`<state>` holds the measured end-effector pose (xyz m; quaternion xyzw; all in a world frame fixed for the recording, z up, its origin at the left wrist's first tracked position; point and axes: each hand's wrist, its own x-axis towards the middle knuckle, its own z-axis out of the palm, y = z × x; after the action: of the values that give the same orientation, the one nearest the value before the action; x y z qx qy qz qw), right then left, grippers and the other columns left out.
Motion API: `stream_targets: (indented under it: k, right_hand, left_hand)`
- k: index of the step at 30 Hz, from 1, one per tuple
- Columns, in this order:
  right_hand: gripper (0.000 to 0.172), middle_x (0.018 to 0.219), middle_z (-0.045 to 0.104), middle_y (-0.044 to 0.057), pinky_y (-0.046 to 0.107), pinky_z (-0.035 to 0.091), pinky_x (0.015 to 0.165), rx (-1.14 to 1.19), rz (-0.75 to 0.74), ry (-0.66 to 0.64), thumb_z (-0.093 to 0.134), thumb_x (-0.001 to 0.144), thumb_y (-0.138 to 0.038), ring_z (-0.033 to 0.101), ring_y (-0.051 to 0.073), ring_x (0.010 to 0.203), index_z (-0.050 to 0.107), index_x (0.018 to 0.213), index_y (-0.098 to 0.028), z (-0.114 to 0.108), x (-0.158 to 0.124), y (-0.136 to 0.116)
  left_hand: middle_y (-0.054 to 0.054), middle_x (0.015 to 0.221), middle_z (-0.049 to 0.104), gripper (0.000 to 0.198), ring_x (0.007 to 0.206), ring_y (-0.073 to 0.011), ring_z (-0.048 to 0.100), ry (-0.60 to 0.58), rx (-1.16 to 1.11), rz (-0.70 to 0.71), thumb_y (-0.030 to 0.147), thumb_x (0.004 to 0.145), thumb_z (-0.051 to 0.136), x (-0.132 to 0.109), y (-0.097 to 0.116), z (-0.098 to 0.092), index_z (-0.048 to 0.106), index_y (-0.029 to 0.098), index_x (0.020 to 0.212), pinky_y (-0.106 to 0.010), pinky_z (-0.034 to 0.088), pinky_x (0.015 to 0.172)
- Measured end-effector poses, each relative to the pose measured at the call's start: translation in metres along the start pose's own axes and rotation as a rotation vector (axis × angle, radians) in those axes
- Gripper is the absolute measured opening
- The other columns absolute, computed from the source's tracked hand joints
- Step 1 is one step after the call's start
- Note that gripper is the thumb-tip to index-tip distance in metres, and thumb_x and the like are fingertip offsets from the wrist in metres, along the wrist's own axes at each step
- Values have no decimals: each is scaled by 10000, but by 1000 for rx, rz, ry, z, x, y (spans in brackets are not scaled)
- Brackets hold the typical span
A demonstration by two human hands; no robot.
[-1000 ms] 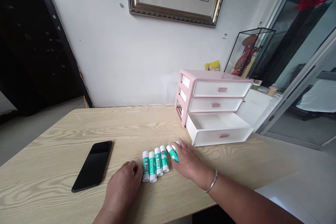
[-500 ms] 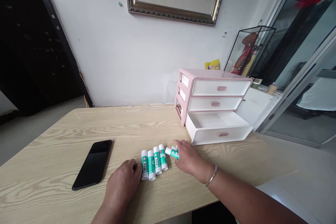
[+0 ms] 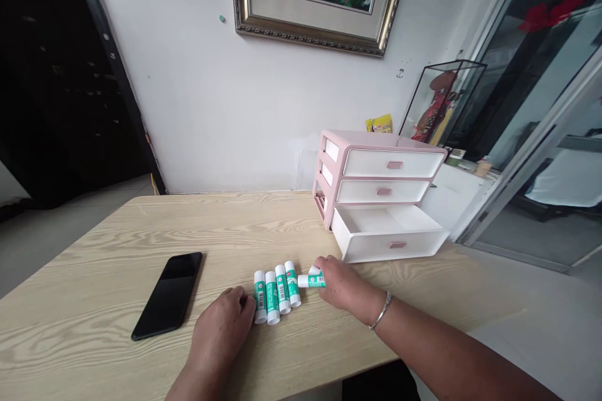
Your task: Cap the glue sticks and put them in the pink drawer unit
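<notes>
Several green-and-white glue sticks (image 3: pixel 276 294) lie side by side in a slightly fanned row on the wooden table. Against the row's left end rests my left hand (image 3: pixel 224 318), its fingers curled in and its thumb beside the leftmost stick. My right hand (image 3: pixel 339 284) is closed around a glue stick (image 3: pixel 310 281) lying crosswise, white cap towards the row. The white end of a second stick (image 3: pixel 315 270) shows just behind it under my fingers; the rest of both is hidden by the hand.
Behind my right hand stands a pink-and-white drawer unit (image 3: pixel 383 192) with its bottom drawer (image 3: pixel 397 245) pulled out. A black phone (image 3: pixel 168 296) lies to the left of my left hand. A framed picture (image 3: pixel 310 42) hangs on the wall.
My right hand has drawn its fingers in around the glue sticks, and the front stick has turned from slanted to nearly level. The left hand and the row look unchanged.
</notes>
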<state>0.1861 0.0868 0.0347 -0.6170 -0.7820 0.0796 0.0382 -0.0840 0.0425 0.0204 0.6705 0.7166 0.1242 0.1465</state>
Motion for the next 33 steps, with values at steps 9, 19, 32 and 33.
stream_targets:
  k: [9,19,32,33]
  right_hand:
    - [443,1134,651,75,261,387,730,146,-47,87,671,775,-149,621,197,929,604,1207,-217,-18,5,11]
    - [498,1254,595,130,286,397,808,-106,130,299,596,865,-141,600,241,1013,538,1355,-208,-144,32,90]
    - [294,1044,711,113,369,503,791,-266,349,-184,710,823,-82,681,252,913,693,1100,-176,-131,70,116]
    - [254,1069,706,102,377,516,818,-268,346,-201,715,859,-134,677,239,933,687,1109,-171,-129,72,115]
  left_hand:
    - [-71,863,737,294,825,-245,685,4,-13,10,356,961,391,-1,-1,0,553,250,740,-315,313,629]
    - [-81,914,751,284,858,-247,697,-22,5,-3,333,964,400,-2,4,-6,580,241,764,-315,333,639]
    - [-65,886,753,292,819,-232,685,33,-23,29,359,956,420,4,-4,6,594,244,752,-312,322,634]
    - [-65,885,753,295,818,-228,684,37,-20,33,357,957,419,4,-4,6,593,242,749,-310,320,634]
